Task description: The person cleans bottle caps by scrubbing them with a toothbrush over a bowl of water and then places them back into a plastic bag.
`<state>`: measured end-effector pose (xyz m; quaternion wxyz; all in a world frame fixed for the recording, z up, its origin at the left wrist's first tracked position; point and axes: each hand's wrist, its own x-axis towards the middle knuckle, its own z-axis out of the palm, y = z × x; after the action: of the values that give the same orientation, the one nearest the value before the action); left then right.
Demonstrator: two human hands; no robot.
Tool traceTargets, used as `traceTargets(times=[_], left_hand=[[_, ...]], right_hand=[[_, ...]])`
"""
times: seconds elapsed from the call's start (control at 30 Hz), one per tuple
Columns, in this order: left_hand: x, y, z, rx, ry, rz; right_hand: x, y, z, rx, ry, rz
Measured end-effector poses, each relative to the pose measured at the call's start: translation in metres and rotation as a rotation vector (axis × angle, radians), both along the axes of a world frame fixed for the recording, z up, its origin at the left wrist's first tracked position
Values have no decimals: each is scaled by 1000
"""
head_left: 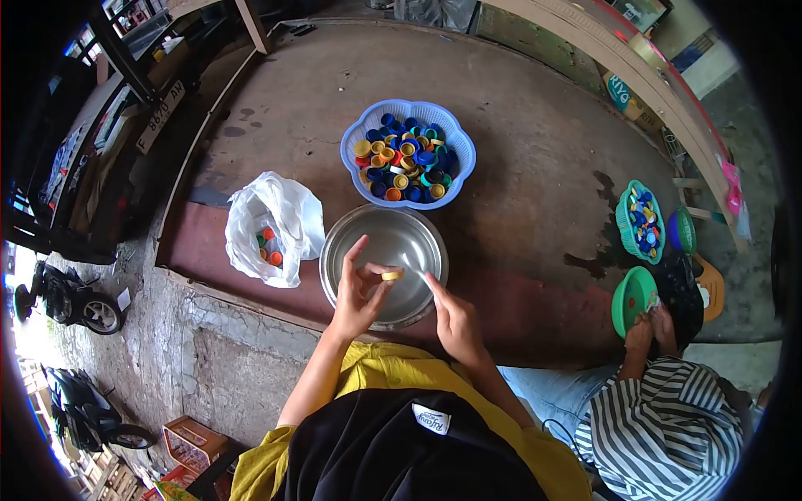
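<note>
My left hand (357,294) pinches a yellow bottle cap (393,274) between thumb and fingertips, over a steel bowl (332,294) on the table in front of me. Opposite it, my right hand (457,324) is closed with the index finger stretched towards the cap. A thin pale streak shows by that fingertip; I cannot tell what this hand holds. Just beyond the bowl stands a blue scalloped basket (465,156) heaped with blue, yellow, green and orange bottle caps (407,159). To the left, an open white plastic bag (288,209) has several orange and green caps inside.
At the right, a person in a striped shirt (660,401) works with both hands at a green bowl (622,305). Beyond it sits a turquoise basket (626,232) of caps. The brown table (535,125) has a raised edge; motorcycles (79,301) stand on the left.
</note>
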<state>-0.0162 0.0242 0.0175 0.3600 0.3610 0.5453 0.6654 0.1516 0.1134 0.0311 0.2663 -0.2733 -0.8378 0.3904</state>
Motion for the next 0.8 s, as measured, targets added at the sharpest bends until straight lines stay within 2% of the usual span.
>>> traceTargets(times=[0.13,0.2,0.27,0.3,0.4,0.47,0.53,0.7,0.8], left_hand=[[-1,0,3,47,42,20],[-2,1,4,48,66,24],[-2,0,4,41,85,30],[-3,0,3,28,126,35],[-3,-3,1,-9,241,50],[-4,-2,1,-18,312,59],[-3,-1,0,39,299,64],[-5,-1,0,87,279,70],[-5,-1,0,91,243,75]], right_hand=[[2,-6,8,144,119,40],[5,-7,11,169,-40,95],[0,3,1,82,-43,-17],[-3,4,0,129,60,-48],[5,-6,12,226,-17,114],[2,-3,5,220,-56,54],[0,5,3,177,-35,-34],[0,-1,4,164,38,75],[2,3,5,148,-13,2]])
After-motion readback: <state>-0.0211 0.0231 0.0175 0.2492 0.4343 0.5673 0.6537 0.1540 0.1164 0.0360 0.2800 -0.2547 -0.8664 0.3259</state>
